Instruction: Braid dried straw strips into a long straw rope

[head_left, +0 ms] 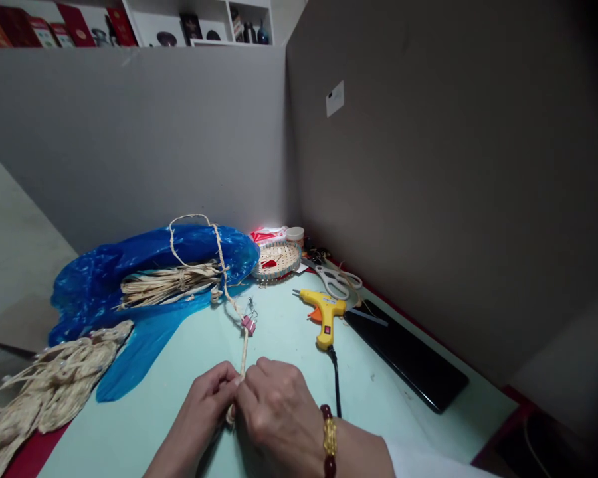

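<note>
A thin, pale straw cord (244, 350) runs down the table toward me. Both my hands meet on its near part. My left hand (206, 405) is closed, thumb and forefinger pinching the cord. Against it, my right hand (274, 405) is closed on the same cord, with a beaded bracelet (329, 438) at the wrist. Below the fingers a short knotted end (230, 417) of the cord shows. Farther up, a pink binder clip (248, 324) grips the cord. Beyond the clip the cord loops over a blue plastic bag (144, 249). My fingertips are partly hidden.
A bundle of dry straw (169, 285) lies on the bag; braided straw (64, 378) is at left. To the right lie a yellow glue gun (326, 312), scissors (336, 279) and a black flat object (408, 358). A woven basket (284, 251) stands behind. Grey partitions (204, 133) enclose the table.
</note>
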{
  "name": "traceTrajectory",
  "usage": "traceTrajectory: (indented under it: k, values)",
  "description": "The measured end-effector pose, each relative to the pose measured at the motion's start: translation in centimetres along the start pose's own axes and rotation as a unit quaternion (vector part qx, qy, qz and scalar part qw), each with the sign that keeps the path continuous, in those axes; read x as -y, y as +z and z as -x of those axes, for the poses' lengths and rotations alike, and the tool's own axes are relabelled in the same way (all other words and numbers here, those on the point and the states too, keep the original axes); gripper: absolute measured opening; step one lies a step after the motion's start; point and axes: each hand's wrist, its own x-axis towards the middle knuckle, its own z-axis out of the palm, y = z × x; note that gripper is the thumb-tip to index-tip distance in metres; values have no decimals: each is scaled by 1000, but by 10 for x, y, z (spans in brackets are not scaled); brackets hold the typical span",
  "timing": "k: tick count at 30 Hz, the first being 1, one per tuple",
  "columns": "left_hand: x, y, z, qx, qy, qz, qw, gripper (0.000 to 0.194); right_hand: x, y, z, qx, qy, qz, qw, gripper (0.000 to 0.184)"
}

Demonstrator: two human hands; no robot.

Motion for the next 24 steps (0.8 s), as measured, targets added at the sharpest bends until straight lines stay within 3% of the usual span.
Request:
traceTrajectory:
  k: [5,8,11,13,16,18,21,24]
  values:
    - [6,-6,1,46,-72,97,992,37,1,9,-2,-74,-112,49,990,18]
    - [10,-11,-4,53,-55,145,987,46,-1,17,-3,-60,-136,72,986,19]
    - [15,-13,-10,54,-45,183,981,45,-1,26,-1,-6,-133,46,990,19]
    - [19,-14,-12,58,-59,206,975,41,0,27,0,31,-91,12,995,22]
    - [24,-12,-13,46,-55,212,975,40,-4,11,-1,67,37,-77,994,25]
    - [26,-12,-15,26,-34,180,983,41,-14,-5,-7,74,159,-151,973,22]
    - [24,-14,-17,3,0,91,996,38,-39,-18,-23,73,345,-177,919,25]
    - [19,-20,-18,-8,28,44,999,32,-62,-8,-44,95,357,-181,911,32]
